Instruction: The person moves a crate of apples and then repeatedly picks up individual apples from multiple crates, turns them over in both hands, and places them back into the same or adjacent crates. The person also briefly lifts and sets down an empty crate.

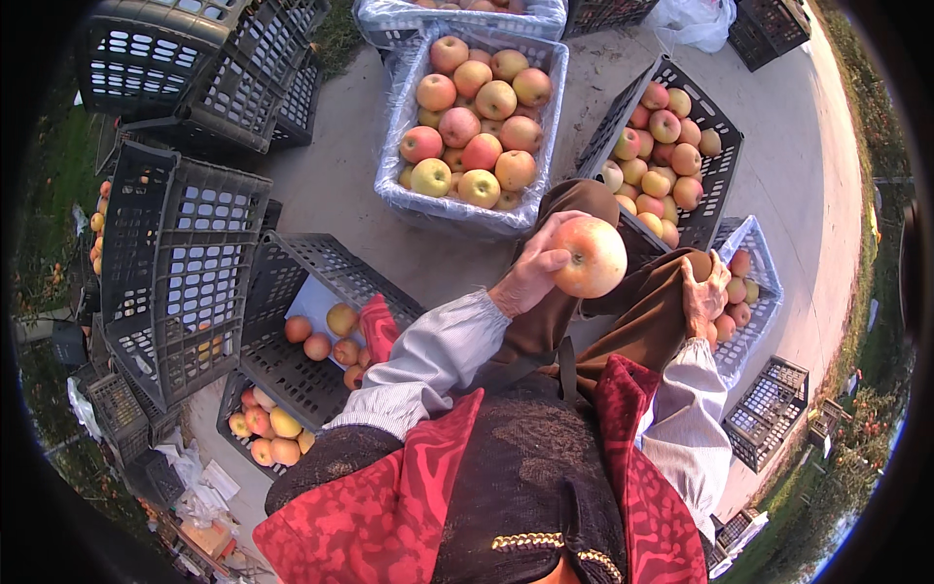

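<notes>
My left hand [536,266] is closed around a large yellow-red apple [592,257], held above my knees with one end of its core facing up. My right hand [705,294] rests on my right knee over the brown trousers [642,321]; its palm is hidden. Ahead stands a plastic crate with a clear liner [385,157], filled with apples [460,127]. Beyond my knees is a tilted black crate [730,157] of apples [665,126]. Beside my right hand, a lined crate [772,292] holds several apples [738,314].
Black plastic crates [211,219] stand on their sides at the left. Nearer me there, an open crate [292,394] holds a few apples [317,347], above another crate with apples [285,422]. Plastic sheeting [689,22] lies on the concrete ground [795,168] at the top right.
</notes>
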Tool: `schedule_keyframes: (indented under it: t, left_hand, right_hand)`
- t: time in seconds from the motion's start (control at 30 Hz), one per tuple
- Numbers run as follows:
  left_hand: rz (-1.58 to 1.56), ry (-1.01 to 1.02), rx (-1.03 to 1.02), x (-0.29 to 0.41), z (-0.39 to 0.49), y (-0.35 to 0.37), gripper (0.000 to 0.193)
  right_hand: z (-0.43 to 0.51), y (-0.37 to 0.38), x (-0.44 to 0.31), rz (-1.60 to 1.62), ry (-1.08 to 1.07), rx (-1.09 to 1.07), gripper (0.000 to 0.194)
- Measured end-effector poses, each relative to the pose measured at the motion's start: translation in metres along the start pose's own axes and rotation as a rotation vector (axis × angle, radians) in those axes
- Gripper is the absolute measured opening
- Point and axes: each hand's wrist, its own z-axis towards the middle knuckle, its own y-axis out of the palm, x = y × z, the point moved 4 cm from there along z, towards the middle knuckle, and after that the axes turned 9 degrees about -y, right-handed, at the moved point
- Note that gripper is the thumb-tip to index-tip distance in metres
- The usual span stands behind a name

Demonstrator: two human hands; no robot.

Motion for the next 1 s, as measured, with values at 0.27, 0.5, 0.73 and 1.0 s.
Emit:
schedule_keyframes:
  t: [0.27,0.5,0.73,1.0]
  left_hand:
    - [0.12,0.175,0.575,0.043,-0.066,-0.12,0.06]
    - [0.198,0.221,0.856,0.06,-0.049,-0.198,0.065]
    - [0.599,0.24,1.127,0.097,-0.013,-0.245,0.07]
    - [0.716,0.216,1.154,0.115,0.014,-0.25,0.073]
  right_hand:
    - [-0.006,0.021,-0.011,0.331,-0.272,0.175,0.06]
    - [-0.016,0.016,0.02,0.266,-0.231,0.164,0.06]
    - [-0.016,0.019,0.044,0.263,-0.167,0.174,0.058]
    - [-0.015,0.017,0.033,0.271,-0.15,0.156,0.056]
